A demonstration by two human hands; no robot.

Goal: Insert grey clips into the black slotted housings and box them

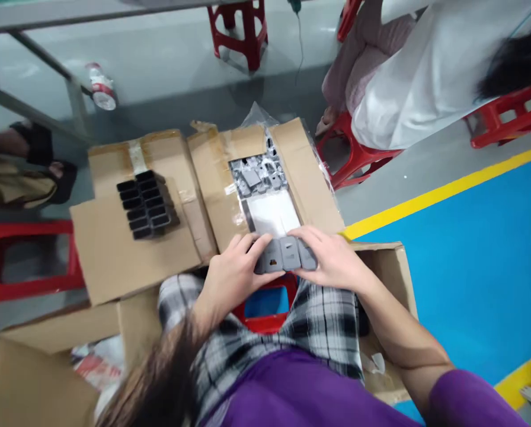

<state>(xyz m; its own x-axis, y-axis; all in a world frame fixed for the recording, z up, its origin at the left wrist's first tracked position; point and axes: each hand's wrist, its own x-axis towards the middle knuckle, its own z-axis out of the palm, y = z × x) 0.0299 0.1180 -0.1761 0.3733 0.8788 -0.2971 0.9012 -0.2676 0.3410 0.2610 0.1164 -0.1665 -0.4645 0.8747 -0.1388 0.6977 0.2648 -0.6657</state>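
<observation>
Between my two hands is a short row of grey plastic pieces (pixel 290 254), lying side by side above my lap. My left hand (pixel 232 276) grips the left end, thumb below and fingers above. The right end is closed in my right hand (pixel 334 258), its thumb and fingers around the outermost piece. One piece shows a small dark opening; what exactly the pieces are I cannot tell. Just beyond my hands, an open cardboard box (pixel 307 172) holds many loose grey parts (pixel 257 178) and a white sheet (pixel 272 212).
A cluster of black rectangular tubes (pixel 145 204) stands on a cardboard box (pixel 103 237) at left. Open cartons (pixel 34 367) flank me. A seated person (pixel 408 83) is at upper right, near red stools (pixel 354 154). A bottle (pixel 102 89) lies on the floor.
</observation>
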